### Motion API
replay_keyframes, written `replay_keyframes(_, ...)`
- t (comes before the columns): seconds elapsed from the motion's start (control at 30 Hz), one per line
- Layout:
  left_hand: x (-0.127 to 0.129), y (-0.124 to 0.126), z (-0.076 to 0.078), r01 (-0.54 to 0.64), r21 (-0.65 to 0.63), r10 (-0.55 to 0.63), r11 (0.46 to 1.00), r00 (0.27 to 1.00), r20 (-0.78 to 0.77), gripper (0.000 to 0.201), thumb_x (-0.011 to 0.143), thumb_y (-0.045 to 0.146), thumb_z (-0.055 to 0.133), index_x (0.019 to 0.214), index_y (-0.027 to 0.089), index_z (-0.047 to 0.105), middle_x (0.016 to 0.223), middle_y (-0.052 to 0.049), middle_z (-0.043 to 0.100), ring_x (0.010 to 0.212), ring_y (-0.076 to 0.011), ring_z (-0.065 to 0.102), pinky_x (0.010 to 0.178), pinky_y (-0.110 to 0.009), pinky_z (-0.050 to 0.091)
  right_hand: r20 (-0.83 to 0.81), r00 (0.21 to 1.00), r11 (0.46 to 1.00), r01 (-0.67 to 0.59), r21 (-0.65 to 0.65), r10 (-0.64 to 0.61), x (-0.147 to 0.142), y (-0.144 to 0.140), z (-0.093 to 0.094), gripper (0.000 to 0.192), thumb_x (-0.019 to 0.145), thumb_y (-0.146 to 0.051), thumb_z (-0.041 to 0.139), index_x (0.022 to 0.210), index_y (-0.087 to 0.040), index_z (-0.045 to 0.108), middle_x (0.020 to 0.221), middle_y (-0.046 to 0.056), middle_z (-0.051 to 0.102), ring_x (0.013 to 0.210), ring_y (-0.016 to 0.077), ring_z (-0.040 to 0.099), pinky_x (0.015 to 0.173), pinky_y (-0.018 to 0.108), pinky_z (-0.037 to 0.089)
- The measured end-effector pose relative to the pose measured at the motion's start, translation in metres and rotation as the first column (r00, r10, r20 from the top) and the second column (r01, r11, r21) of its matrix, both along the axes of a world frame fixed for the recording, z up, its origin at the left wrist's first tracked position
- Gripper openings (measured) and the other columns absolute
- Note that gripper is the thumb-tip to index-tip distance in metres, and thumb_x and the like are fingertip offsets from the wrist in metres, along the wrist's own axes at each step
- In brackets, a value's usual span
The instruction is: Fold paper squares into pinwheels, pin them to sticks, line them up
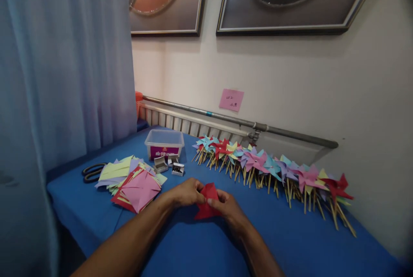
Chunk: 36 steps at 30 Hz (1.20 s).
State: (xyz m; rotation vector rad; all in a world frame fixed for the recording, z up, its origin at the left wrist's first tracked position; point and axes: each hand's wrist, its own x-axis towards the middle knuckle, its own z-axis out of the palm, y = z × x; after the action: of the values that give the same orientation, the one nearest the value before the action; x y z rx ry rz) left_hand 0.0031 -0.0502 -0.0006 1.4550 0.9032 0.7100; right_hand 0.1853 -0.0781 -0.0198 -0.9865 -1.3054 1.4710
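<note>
Between my two hands is a red paper pinwheel [208,213], partly folded, just above the blue-covered table [180,247]. My left hand [189,192] pinches its left side, thumb and fingers closed on the paper. From the right, my right hand [227,204] grips it too, with the thumb pressed near the middle. My fingers hide part of the folds. Left of my hands lies a pile of cut paper squares [142,190] in pink, red, yellow and lilac. Small open boxes [177,169] sit just beyond my left hand, holding tiny dark pieces I cannot make out.
A long row of finished pinwheels [254,161] on wooden sticks lies along the wall side. Behind the small boxes stands a clear plastic tub [165,141]. Scissors [93,173] lie at the far left, near a blue curtain [71,66]. A metal pipe [226,117] runs along the wall.
</note>
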Motion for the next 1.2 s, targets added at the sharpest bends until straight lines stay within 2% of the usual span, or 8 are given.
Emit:
replay_keyframes(0.17,0.000,0.001,-0.004,0.033,-0.015,-0.033,0.999,0.999,0.009,0.002,0.055,0.018,0.066,0.055,0.017,0.064,0.055,0.002,0.055,0.051,-0.0101,0.040,0.052,-0.024,0.029,0.078,0.997,1.000,-0.004,0.015,0.003,-0.003,0.005,-0.010,0.032,0.066,-0.042,0.086,0.078,-0.014,0.078,0.070,0.004,0.075,0.059,0.0149,0.060,0.058,0.024,0.043)
replay_keyframes(0.27,-0.002,0.005,-0.005,-0.007,-0.013,0.007,1.000,1.000,-0.015,0.003,0.054,0.019,0.065,0.055,0.017,0.063,0.055,0.002,0.056,0.051,-0.0106,0.042,0.053,-0.025,0.029,0.083,0.996,0.999,0.042,0.021,-0.044,-0.006,0.007,-0.015,0.031,0.065,-0.042,0.086,0.076,-0.014,0.077,0.068,0.003,0.073,0.055,0.0134,0.057,0.055,0.023,0.040)
replay_keyframes(0.5,-0.008,0.011,-0.006,-0.041,0.065,0.047,0.997,0.996,-0.083,0.010,0.055,0.024,0.064,0.054,0.018,0.056,0.051,0.005,0.047,0.051,-0.0086,0.033,0.051,-0.025,0.022,-0.008,0.991,0.991,0.132,0.033,-0.131,-0.016,0.005,-0.024,0.039,0.063,-0.051,0.086,0.077,-0.016,0.078,0.069,0.004,0.075,0.057,0.0188,0.063,0.057,0.027,0.046)
replay_keyframes(0.7,-0.010,0.010,-0.004,0.027,0.063,-0.017,0.998,0.988,-0.153,0.011,0.056,0.024,0.063,0.055,0.018,0.054,0.052,0.006,0.044,0.050,-0.0079,0.031,0.049,-0.025,0.019,-0.054,0.997,0.996,-0.066,-0.051,0.063,-0.008,0.004,-0.014,0.036,0.070,-0.049,0.084,0.083,-0.016,0.078,0.078,0.006,0.077,0.070,0.0200,0.069,0.068,0.028,0.051)
replay_keyframes(0.87,-0.011,0.009,-0.002,0.024,0.070,-0.011,0.997,0.984,-0.178,0.015,0.056,0.025,0.064,0.053,0.019,0.051,0.050,0.008,0.042,0.049,-0.0076,0.030,0.049,-0.026,0.017,-0.011,0.995,0.994,-0.099,-0.048,0.099,-0.005,0.010,-0.017,0.032,0.067,-0.044,0.087,0.079,-0.016,0.078,0.073,0.003,0.076,0.062,0.0155,0.064,0.064,0.025,0.047)
replay_keyframes(1.0,-0.011,0.011,-0.006,-0.005,0.075,0.018,0.997,0.983,-0.183,0.018,0.056,0.025,0.068,0.052,0.018,0.052,0.048,0.007,0.043,0.048,-0.0077,0.031,0.050,-0.026,0.017,0.000,0.999,0.997,-0.052,-0.057,0.052,-0.008,0.012,-0.024,0.029,0.066,-0.041,0.087,0.079,-0.016,0.078,0.072,0.003,0.076,0.061,0.0161,0.064,0.063,0.026,0.047)
replay_keyframes(1.1,-0.009,0.014,-0.006,-0.046,0.058,0.050,0.997,0.996,-0.080,0.020,0.056,0.029,0.073,0.055,0.017,0.058,0.051,0.005,0.049,0.050,-0.0089,0.038,0.052,-0.025,0.025,-0.017,0.999,0.996,0.046,-0.070,-0.048,-0.013,0.013,-0.028,0.029,0.063,-0.039,0.087,0.078,-0.017,0.076,0.069,0.002,0.075,0.058,0.0172,0.063,0.060,0.027,0.047)
replay_keyframes(1.2,-0.008,0.017,-0.003,-0.235,0.074,0.226,0.969,0.968,0.112,0.026,0.061,0.040,0.075,0.066,0.016,0.066,0.060,0.001,0.058,0.058,-0.0115,0.048,0.058,-0.025,0.035,-0.094,0.976,0.979,0.189,-0.078,-0.196,-0.016,0.014,-0.030,0.029,0.063,-0.040,0.086,0.077,-0.017,0.074,0.066,0.002,0.074,0.058,0.0185,0.064,0.060,0.028,0.049)
